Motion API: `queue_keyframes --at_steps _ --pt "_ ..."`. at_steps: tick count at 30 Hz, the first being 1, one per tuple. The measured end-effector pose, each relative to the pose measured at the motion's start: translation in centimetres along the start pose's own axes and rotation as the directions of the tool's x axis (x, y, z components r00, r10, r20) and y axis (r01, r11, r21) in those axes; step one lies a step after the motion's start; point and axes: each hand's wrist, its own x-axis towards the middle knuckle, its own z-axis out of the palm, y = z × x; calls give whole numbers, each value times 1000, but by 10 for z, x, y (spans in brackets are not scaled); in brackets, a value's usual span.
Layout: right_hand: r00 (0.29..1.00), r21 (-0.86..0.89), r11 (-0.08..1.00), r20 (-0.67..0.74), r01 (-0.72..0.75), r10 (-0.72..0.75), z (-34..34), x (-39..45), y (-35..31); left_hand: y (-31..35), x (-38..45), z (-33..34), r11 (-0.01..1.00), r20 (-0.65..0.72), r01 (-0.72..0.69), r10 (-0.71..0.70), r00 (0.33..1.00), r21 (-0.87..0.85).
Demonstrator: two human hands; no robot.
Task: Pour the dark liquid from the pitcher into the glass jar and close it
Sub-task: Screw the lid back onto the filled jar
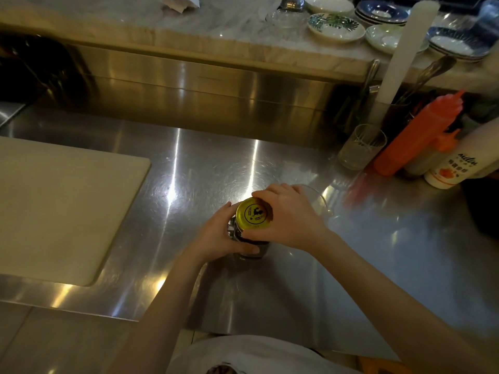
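Observation:
A glass jar point(249, 251) holding dark liquid stands on the steel counter point(270, 279), near its middle. A yellow metal lid point(252, 214) with black print sits on the jar's mouth. My left hand point(218, 234) wraps around the jar's body from the left. My right hand point(286, 217) grips the lid's rim from the right, fingers curled over its far edge. Just behind my right hand stands a clear glass pitcher point(320, 201), mostly hidden, and it looks empty.
A white cutting board point(62, 211) lies on the left. At the right stand a cut-glass tumbler point(360, 147), an orange squeeze bottle point(415, 136) and a white labelled bottle point(459, 163). A raised marble shelf point(216, 36) behind carries stacked plates and bowls.

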Motion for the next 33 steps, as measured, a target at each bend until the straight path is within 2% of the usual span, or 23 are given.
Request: queue_keyframes --at_steps 4,9,13,18,21,23,26,33 --pt "997 -80 994 30 -68 70 3 -1 -2 -1 0 1 1000 2 1 -1 1000 -8" --pt "998 -274 959 -29 -67 61 6 -3 -2 -1 -1 0 1000 2 -12 12 1000 -9" --pt "993 -212 970 -46 -119 112 8 -9 2 0 -1 1 1000 -16 -22 22 1000 6" --pt "994 -280 954 -15 -108 108 -6 -16 12 -2 -2 1 999 -26 -36 36 999 3" --pt "997 -168 983 -29 -75 72 -16 -16 20 -1 -1 2 1000 -29 -20 20 999 7" --pt "998 -7 1000 65 5 -5 -15 -11 22 -1 0 2 1000 -27 -16 17 1000 6" --pt "981 193 981 185 31 -67 -6 -8 15 -2 -1 2 1000 -22 -18 19 1000 4" --pt "996 127 992 84 5 -15 5 -10 14 -1 -1 3 999 8 -6 5 1000 35"
